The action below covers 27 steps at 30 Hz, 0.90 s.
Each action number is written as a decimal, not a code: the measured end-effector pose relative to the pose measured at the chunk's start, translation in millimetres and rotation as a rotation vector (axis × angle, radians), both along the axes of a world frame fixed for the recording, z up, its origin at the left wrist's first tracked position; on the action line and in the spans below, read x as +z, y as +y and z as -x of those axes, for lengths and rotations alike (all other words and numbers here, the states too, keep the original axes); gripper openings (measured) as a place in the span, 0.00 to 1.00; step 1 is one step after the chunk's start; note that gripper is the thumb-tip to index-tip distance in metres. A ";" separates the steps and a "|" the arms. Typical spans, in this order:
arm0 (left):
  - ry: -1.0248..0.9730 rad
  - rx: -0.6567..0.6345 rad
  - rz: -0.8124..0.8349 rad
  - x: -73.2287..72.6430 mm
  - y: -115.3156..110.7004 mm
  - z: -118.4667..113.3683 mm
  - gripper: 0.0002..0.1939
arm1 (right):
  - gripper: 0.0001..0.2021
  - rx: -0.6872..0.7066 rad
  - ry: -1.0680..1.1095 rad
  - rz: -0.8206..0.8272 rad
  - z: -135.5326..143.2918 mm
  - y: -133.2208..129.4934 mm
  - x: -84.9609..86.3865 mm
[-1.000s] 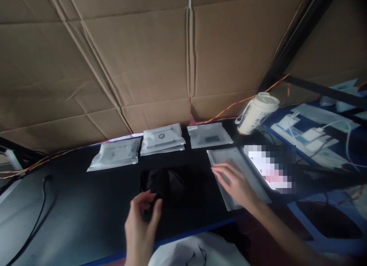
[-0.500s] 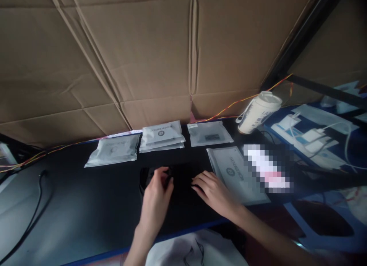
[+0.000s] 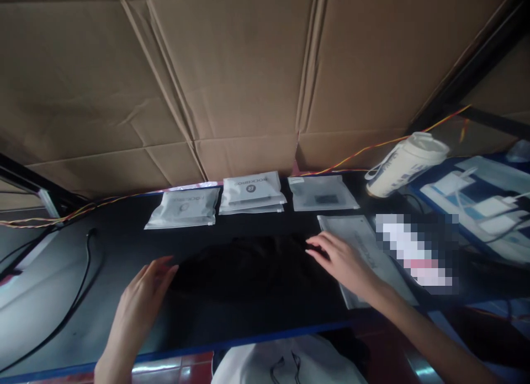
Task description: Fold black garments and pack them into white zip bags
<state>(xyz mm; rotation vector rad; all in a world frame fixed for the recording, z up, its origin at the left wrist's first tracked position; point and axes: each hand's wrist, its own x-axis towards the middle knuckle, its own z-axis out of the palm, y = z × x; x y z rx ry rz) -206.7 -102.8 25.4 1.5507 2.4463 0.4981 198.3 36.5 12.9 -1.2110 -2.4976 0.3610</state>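
A piece of black fabric [image 3: 248,265] lies stretched out across the dark tabletop, hard to tell from it in the dim light. My left hand [image 3: 143,296] pinches its left end between thumb and fingers. At its upper right end, my right hand [image 3: 342,260] is closed on the fabric with thumb and fingertips. Under the right forearm lies a flat frosted zip bag [image 3: 364,240] with printed lettering. The exact outline of the fabric cannot be made out.
Along the back lie a filled zip bag [image 3: 184,207], a stack of white printed bags [image 3: 252,192] and a bag with a dark item [image 3: 323,192]. A white tumbler [image 3: 408,163] stands at right, near chargers [image 3: 492,213]. A black cable [image 3: 85,279] runs at left.
My left hand has moved left and my right hand a little right, so they are much farther apart. The black fabric now stretches between them. The view has shifted slightly.
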 end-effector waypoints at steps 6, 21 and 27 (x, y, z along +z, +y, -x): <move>-0.029 -0.299 -0.023 -3.0 39.6 -12.9 0.18 | 0.23 -0.086 -0.081 -0.107 0.7 31.5 -20.4; -0.140 -0.304 -0.237 56.0 57.7 -5.1 0.15 | 0.13 -0.063 0.296 0.149 -6.3 50.6 71.4; -0.325 -0.498 0.309 61.2 -0.9 6.7 0.12 | 0.04 0.183 -0.032 0.582 -32.8 -23.0 65.4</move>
